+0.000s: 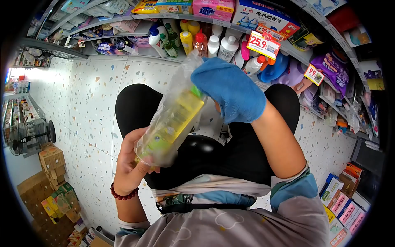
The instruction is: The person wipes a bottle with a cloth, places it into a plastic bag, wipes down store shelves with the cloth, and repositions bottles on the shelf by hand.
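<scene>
My left hand is wrapped round the lower end of a clear bottle of yellow liquid, which has a green cap and a green label. Loose clear plastic wrap surrounds the bottle, held tilted above my lap with its cap end up and to the right. A blue cloth covers my right hand down to the wrist, hiding nearly all its fingers. The cloth-covered hand bends over the cap end and touches the plastic there.
A curved shelf in front holds detergent boxes and bottles, with price tags on its edge. Cardboard boxes and a black fan stand at left. More boxes lie at lower right. Speckled floor tiles surround my bent knees.
</scene>
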The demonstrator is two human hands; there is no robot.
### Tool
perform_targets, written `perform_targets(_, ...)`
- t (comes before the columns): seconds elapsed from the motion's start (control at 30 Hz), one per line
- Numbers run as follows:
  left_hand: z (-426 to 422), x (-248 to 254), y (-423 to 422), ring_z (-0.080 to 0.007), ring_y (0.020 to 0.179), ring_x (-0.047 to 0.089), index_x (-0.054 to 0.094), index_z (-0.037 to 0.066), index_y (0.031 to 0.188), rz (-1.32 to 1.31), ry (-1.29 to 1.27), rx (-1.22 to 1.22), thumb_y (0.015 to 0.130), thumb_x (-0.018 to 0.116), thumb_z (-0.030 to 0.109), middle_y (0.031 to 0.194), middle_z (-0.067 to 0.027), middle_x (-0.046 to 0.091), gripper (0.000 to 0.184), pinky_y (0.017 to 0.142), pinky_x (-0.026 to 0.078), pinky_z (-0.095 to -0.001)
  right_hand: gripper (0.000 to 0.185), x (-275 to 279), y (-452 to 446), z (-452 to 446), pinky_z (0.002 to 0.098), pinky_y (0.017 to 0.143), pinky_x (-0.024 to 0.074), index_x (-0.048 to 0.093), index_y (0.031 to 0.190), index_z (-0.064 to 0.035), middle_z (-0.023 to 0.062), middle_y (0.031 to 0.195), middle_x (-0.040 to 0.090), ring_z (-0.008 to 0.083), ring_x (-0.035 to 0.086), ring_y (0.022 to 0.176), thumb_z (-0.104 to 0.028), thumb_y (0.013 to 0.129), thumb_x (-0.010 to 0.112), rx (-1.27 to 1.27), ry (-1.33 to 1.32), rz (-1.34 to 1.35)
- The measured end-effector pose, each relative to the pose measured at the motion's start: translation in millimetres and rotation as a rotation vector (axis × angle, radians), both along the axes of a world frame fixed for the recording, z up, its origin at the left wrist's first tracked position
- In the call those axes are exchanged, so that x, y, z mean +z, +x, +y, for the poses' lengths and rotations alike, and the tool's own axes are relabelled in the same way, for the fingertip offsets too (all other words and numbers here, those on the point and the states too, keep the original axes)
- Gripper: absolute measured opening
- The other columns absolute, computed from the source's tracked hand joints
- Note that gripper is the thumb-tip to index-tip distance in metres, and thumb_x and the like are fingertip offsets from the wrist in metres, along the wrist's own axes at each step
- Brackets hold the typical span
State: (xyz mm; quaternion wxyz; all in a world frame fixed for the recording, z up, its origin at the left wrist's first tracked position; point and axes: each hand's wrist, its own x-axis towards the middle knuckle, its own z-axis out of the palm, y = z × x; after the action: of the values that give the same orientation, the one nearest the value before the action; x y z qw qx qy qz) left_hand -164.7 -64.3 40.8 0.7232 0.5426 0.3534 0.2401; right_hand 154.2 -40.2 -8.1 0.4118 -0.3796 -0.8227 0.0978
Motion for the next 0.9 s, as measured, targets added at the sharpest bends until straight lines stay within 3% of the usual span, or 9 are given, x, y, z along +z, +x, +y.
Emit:
perform_targets(0.07,0.5,-1.9,0.6,-0.0142,0.067,0.062,0.035,-0.001,0.14,-0.035,0.004,0.063,0.095,0.062,0.013,0.109,-0.0169,0.064,0.055,0.056,0.051,-0.0239,0.053,4.5,2.0,-1.4,0.04,0.083,0.0505,0.061,0.109,0.0016,0.0121,0.09,0.064,0.0351,0.062,0.089,-0.01,0.059,0.072,-0.038,0.036,0.044)
perform_targets(0.17,2.4,-6.7,4.8,-0.0133,0.058,0.059,0.036,0.002,0.13,-0.104,0.051,0.169,0.097,0.061,0.018,0.101,-0.0171,0.064,0.044,0.049,0.049,-0.0223,0.06,24.9,12.1,-9.4,0.038,0.086,0.0507,0.054,0.117,0.0045,0.01,0.09,0.063,0.0302,0.064,0.095,-0.01,0.063,0.075,-0.115,-0.339,0.047)
perform_targets(0.3,6.2,-2.6,18.9,-0.0146,0.057,0.058,0.034,0.008,0.113,-0.16,0.106,0.325,0.1,0.057,0.019,0.103,-0.0188,0.061,0.029,0.047,0.047,-0.0213,0.059,13.2,19.0,-10.8,0.0386,0.097,0.049,0.05,0.119,0.0058,0.0094,0.109,0.059,0.0229,0.063,0.114,-0.004,0.068,0.077,-0.325,-0.272,0.118)
perform_targets(0.43,8.3,-4.1,30.9,-0.0169,0.059,0.059,0.033,0.009,0.114,-0.22,0.148,0.319,0.101,0.054,0.018,0.105,-0.0202,0.06,0.026,0.047,0.046,-0.0223,0.045,-29.2,-6.7,-0.5,0.0419,0.097,0.0499,0.053,0.112,0.0052,0.0098,0.104,0.062,0.0278,0.064,0.11,-0.003,0.072,0.071,-0.153,-0.282,0.178)
perform_targets(0.5,6.0,-6.8,39.6,-0.0192,0.059,0.06,0.032,0.011,0.115,-0.218,0.157,0.267,0.101,0.052,0.017,0.103,-0.02,0.06,0.025,0.047,0.046,-0.0242,0.034,-55.4,-31.3,-2.0,0.04,0.077,0.0512,0.066,0.095,-0.0077,0.0162,0.096,0.064,0.0333,0.062,0.089,-0.009,0.061,0.071,-0.129,-0.297,-0.176)
perform_targets(0.6,2.3,-10.6,52.9,-0.0198,0.065,0.061,0.031,0.01,0.116,-0.238,0.119,0.204,0.102,0.05,0.012,0.1,-0.0192,0.061,0.024,0.056,0.05,-0.0276,0.028,6.2,-40.0,-12.8,0.0424,0.075,0.0499,0.058,0.091,-0.002,0.0127,0.096,0.063,0.0338,0.063,0.089,-0.009,0.068,0.072,-0.035,-0.216,0.042)
perform_targets(0.7,-2.6,-9.3,62.5,-0.0179,0.067,0.062,0.033,0.007,0.112,-0.199,0.107,0.208,0.104,0.048,0.014,0.1,-0.0174,0.061,0.018,0.059,0.051,-0.0277,0.035,-6.2,-47.6,-6.6,0.0453,0.073,0.0493,0.059,0.094,-0.0042,0.0173,0.091,0.062,0.0398,0.061,0.088,-0.006,0.061,0.069,-0.066,0.066,0.336)
perform_targets(0.8,-0.5,-7.9,63.4,-0.0167,0.07,0.061,0.038,0.005,0.108,-0.031,0.122,0.305,0.105,0.046,0.013,0.101,-0.0149,0.06,0.012,0.062,0.051,-0.0269,0.038,9.0,-39.3,-6.1,0.0456,0.07,0.0425,0.053,0.081,-0.0062,0.0137,0.078,0.053,0.0403,0.052,0.076,-0.019,0.059,0.081,-0.122,-0.226,0.067)
perform_targets(0.9,4.9,-11.9,56.8,-0.0128,0.077,0.058,0.045,0.002,0.105,0.201,0.597,0.281,0.106,0.045,0.013,0.098,-0.0112,0.06,0.01,0.069,0.049,-0.0249,0.03,19.1,-32.6,-8.2,0.0469,0.071,0.046,0.054,0.087,-0.0043,0.016,0.081,0.056,0.0431,0.055,0.078,-0.006,0.062,0.071,-0.141,-0.259,0.093)
